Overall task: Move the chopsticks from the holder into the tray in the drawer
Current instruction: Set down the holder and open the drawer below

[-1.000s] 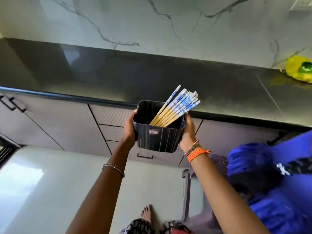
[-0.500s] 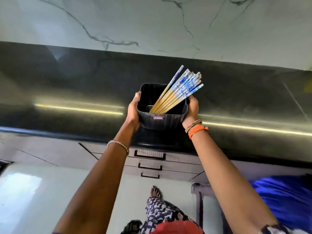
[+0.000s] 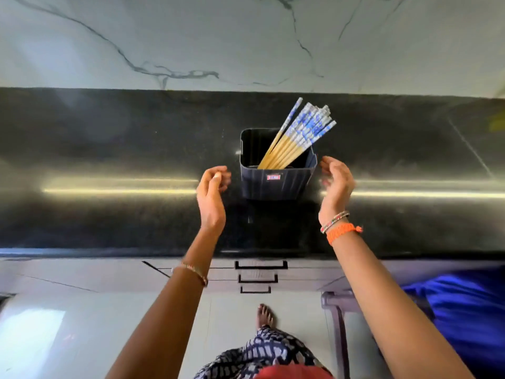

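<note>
While the chopsticks (image 3: 297, 135) all lean together against the right back corner of the holder (image 3: 276, 181), none has yet gone anywhere near a drawer. Their pale wooden ends sit down inside the dark ribbed box and their blue-and-white patterned tops fan out above its rim. The holder stands upright on the black countertop (image 3: 109, 149), roughly midway between the marble back wall (image 3: 191, 36) and the front edge, and it rests there on its own.

The left hand (image 3: 211, 192) hangs just beside the holder's left wall, fingers loosely curled, holding nothing and not touching the box. The right hand (image 3: 336, 181) sits just beside the right wall, palm turned inward and fingers relaxed, also holding nothing; whether a fingertip brushes the rim cannot be told.

Below the counter's front edge, three drawers (image 3: 259, 272) show as stacked black handles, all shut. No tray is visible. A blue cloth (image 3: 464, 310) lies over a chair at lower right.

The step in hand looks like the setting-down of the holder, with the transfer itself not begun. The next move probably calls for one hand to drop to a drawer handle and pull it out so the tray shows, then for the other to gather the chopsticks by their patterned tops as one bundle, since they lie loose and could scatter.
</note>
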A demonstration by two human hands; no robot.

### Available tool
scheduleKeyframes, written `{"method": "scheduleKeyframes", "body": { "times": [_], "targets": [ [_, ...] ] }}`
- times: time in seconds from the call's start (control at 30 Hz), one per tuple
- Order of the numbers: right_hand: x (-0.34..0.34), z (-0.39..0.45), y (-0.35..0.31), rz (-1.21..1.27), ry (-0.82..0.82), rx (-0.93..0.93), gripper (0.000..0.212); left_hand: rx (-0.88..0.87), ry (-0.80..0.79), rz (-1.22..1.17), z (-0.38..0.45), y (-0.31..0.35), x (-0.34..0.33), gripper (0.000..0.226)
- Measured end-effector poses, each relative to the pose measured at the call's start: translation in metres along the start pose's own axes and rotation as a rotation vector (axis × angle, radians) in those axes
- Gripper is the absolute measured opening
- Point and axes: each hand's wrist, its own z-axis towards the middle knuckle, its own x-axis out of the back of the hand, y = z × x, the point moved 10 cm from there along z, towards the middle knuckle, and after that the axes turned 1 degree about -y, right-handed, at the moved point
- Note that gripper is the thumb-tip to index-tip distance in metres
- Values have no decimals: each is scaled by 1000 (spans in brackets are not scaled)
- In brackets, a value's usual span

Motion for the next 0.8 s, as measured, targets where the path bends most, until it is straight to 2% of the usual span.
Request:
{"method": "scheduleKeyframes", "body": {
  "times": [0.07, 0.13, 0.23, 0.3, 0.37, 0.47, 0.53, 0.6, 0.67, 0.8],
  "targets": [
    [14, -47, -14, -93, -63, 152, 20, -146, -59, 35, -43, 14, 11, 25],
    [9, -106, -5, -373, -294, 289, 18, -263, -252, 221, -88, 8, 11, 25],
    [-14, -181, 67, -1018, -745, 470, 35, -375, -676, 890, -138, -65, 0, 33],
    [-17, -193, 124, -1306, -915, 381, 40, -225, -841, 1182, -143, -124, 10, 39],
    [-19, -183, 157, -1424, -949, 283, 38, -82, -857, 1228, -129, -149, 17, 44],
    [-23, -165, 181, -1583, -974, 164, 36, -113, -947, 1309, -115, -157, -5, 46],
    [-20, -158, 188, -1641, -913, 102, 34, -52, -1006, 1359, -118, -166, -20, 42],
    [-17, -153, 187, -1665, -816, 92, 32, -11, -961, 1463, -117, -173, -28, 35],
    [-15, -152, 185, -1656, -744, 89, 31, -29, -838, 1544, -112, -169, -29, 31],
    [-8, -165, 181, -1631, -739, 87, 31, -102, -702, 1553, -119, -164, -25, 27]
  ]
}}
